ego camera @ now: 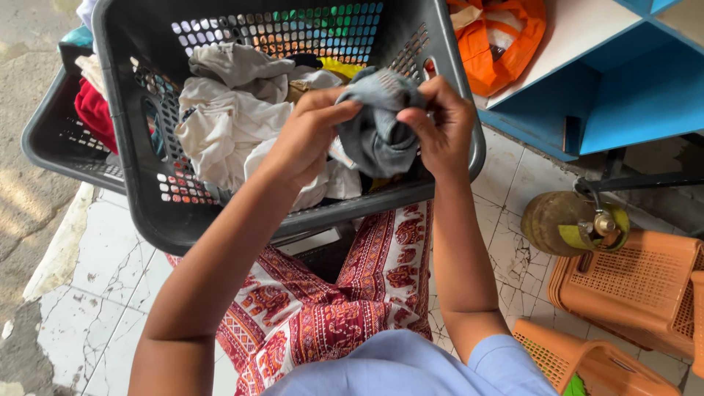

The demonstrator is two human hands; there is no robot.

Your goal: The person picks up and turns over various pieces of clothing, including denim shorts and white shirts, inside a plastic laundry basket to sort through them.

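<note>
A grey-blue piece of cloth is bunched between both hands above a dark grey laundry basket. My left hand pinches its left side. My right hand grips its right side near the basket's near rim. Under the cloth the basket holds white and cream clothes and a bit of yellow fabric. My lap in red patterned trousers is just below the basket.
A second dark basket with a red garment sits behind on the left. An orange bag rests on a blue shelf unit. A small gas cylinder and orange plastic crates stand on the cracked white tiles at right.
</note>
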